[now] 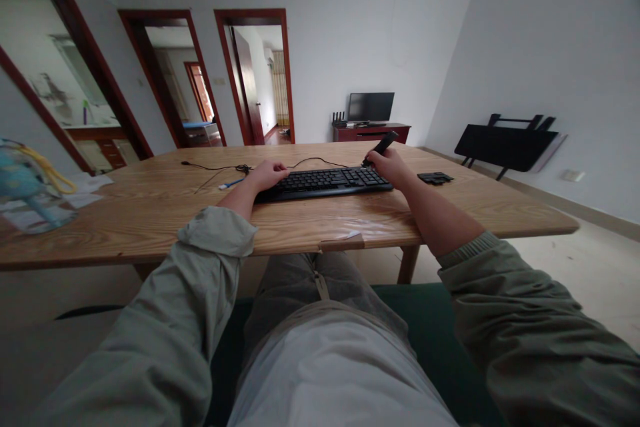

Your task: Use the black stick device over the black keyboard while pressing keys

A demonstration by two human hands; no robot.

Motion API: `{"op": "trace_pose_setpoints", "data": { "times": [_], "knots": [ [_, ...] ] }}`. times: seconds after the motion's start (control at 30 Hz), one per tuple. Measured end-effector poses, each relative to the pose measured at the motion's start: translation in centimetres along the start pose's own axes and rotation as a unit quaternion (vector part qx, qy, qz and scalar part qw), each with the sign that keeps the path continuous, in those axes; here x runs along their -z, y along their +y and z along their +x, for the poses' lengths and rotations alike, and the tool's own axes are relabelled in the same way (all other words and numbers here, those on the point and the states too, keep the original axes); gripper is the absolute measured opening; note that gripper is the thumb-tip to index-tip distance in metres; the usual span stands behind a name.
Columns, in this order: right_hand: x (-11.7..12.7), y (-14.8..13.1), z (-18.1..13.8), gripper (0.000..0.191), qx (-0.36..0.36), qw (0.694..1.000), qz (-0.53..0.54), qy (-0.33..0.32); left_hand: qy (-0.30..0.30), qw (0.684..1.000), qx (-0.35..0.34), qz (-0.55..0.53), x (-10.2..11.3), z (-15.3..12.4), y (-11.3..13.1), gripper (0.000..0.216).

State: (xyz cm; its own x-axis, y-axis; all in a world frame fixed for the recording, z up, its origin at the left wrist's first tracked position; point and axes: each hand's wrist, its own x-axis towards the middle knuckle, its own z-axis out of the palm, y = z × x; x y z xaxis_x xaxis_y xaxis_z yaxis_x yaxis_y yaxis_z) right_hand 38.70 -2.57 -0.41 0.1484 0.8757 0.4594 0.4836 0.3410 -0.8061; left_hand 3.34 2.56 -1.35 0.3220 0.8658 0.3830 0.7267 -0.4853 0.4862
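Note:
A black keyboard (325, 180) lies flat on the wooden table in front of me. At its left end is my left hand (270, 175), fingers bent over the edge and gripping it. My right hand (390, 165) is wrapped around a dark, stick-shaped tool (383, 147), whose exact kind I cannot make out. The tool slants, its lower end over the keyboard's right part near the number keys; whether it touches them is unclear. A thin black cable (313, 160) runs behind the keyboard. Near my left hand lies a small blue-and-white tool (231, 183).
Flat black pieces (435, 178) rest right of the keyboard. A light-blue object (30, 187) with a yellow loop and papers (90, 190) occupy the table's left side. Brown tape (343, 242) marks the front edge. A monitor (371, 107) stands on a cabinet beyond.

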Motion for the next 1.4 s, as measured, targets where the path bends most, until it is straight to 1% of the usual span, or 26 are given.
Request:
{"op": "trace_pose_setpoints", "data": {
  "times": [0.1, 0.27, 0.43, 0.63, 0.9, 0.97, 1.1, 1.17, 1.33, 1.4],
  "knots": [
    [0.0, 0.0, 0.0, 0.02, -0.002, 1.0, -0.018, -0.001, -0.003, 1.0, 0.0, 0.007, 0.1, -0.1, 0.1, 0.036],
    [-0.2, 0.4, 0.0, 0.017, 0.018, 0.998, -0.057, -0.032, 0.006, 1.0, -0.001, 0.019, 0.1, -0.2, 0.4, 0.034],
    [-0.4, 1.0, 0.3, 0.018, 0.027, 0.999, -0.033, -0.032, 0.003, 1.0, 0.009, 0.01, 0.1, -0.3, 0.6, 0.034],
    [-0.4, 0.9, 0.4, 0.02, 0.024, 0.999, -0.023, -0.028, 0.002, 1.0, 0.007, 0.006, 0.1, -0.2, 0.5, 0.035],
    [-0.3, 0.4, -0.2, 0.016, 0.044, 0.995, -0.062, -0.07, 0.002, 1.0, 0.009, 0.005, 0.1, -0.2, 0.5, 0.037],
    [-0.3, 0.2, -0.3, 0.015, 0.05, 0.995, -0.06, -0.067, 0.001, 1.0, 0.01, 0.0, 0.1, -0.2, 0.4, 0.037],
    [-0.2, -0.2, -0.3, 0.014, 0.061, 0.997, -0.032, -0.035, 0.0, 1.0, 0.002, 0.005, 0.1, -0.2, 0.3, 0.037],
    [-0.2, -0.3, -0.4, 0.013, 0.048, 0.998, -0.013, -0.037, -0.001, 1.0, 0.002, 0.009, 0.1, -0.2, 0.5, 0.037],
    [-0.4, -0.7, -0.9, 0.019, -0.038, 0.991, 0.1, -0.079, 0.0, 1.0, -0.002, 0.012, 0.1, -0.3, 0.5, 0.037],
    [-0.5, -0.8, -1.1, 0.019, -0.048, 0.989, 0.12, -0.079, 0.002, 1.0, -0.004, 0.007, 0.1, -0.2, 0.5, 0.037]
  ]
}}
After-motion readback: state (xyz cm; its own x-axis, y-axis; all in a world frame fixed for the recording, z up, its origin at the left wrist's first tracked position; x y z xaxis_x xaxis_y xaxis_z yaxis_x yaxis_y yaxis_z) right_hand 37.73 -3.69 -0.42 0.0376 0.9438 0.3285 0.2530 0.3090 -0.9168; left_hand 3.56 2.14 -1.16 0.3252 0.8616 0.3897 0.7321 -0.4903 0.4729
